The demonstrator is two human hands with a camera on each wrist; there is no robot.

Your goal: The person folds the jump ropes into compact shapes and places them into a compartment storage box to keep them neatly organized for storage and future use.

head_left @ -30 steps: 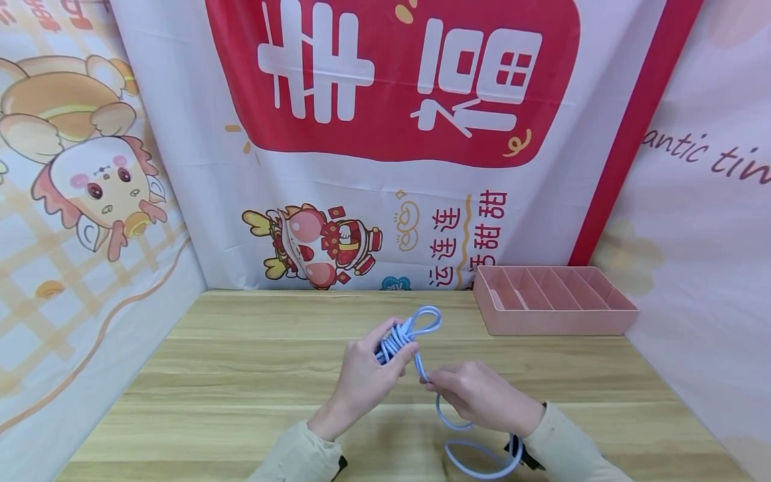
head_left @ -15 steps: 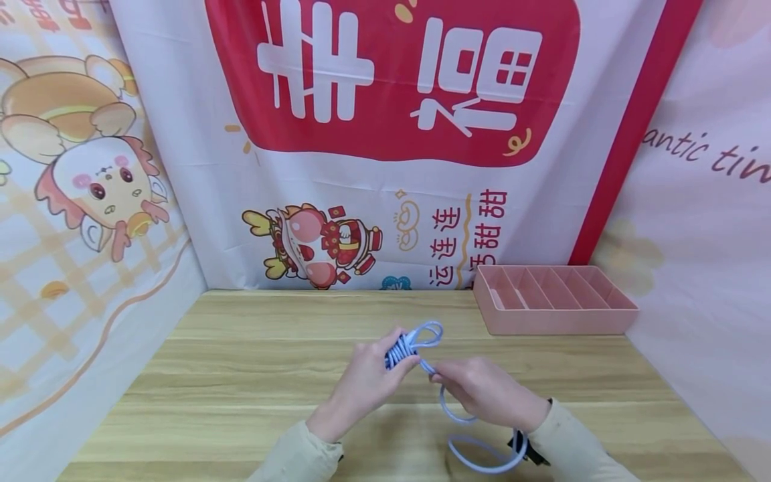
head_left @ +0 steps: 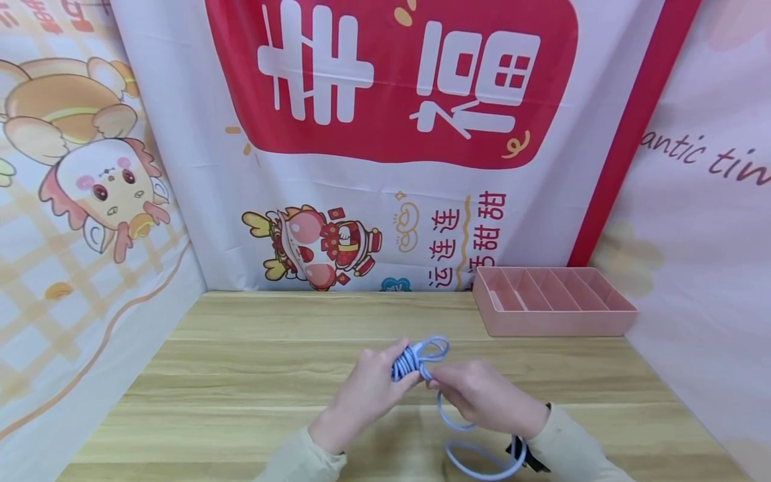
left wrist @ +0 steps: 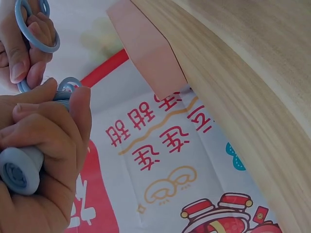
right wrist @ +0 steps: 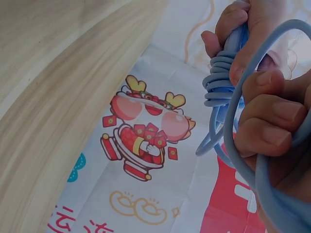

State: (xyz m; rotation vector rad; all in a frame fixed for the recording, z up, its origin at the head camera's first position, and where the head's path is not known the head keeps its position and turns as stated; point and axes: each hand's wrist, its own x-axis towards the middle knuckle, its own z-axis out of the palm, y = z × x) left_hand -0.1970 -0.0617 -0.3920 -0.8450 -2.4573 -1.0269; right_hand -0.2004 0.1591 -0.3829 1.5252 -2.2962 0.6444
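Observation:
A light blue skipping rope [head_left: 406, 363] is wound in tight coils, gripped by my left hand [head_left: 364, 391] above the middle of the table. In the left wrist view, the flared end of a blue handle [left wrist: 19, 170] pokes out of the curled fingers. Loops of cord stand out at the far end of the wound bundle [right wrist: 218, 82]. Close by on the right, my right hand [head_left: 488, 396] pinches the cord just beyond the bundle. Loose cord [head_left: 482, 475] hangs in curves below the right hand and passes by its wrist.
A pink divided box [head_left: 557, 321] stands at the table's back right against the printed cloth backdrop [head_left: 385, 187]. Cloth side walls [head_left: 705, 221] border the wooden table [head_left: 241, 375] on left and right.
My left hand has shifted right and slightly toward me with the wound bundle, coming nearer to the right hand. The loops at its end have dropped lower. My right hand barely moved.

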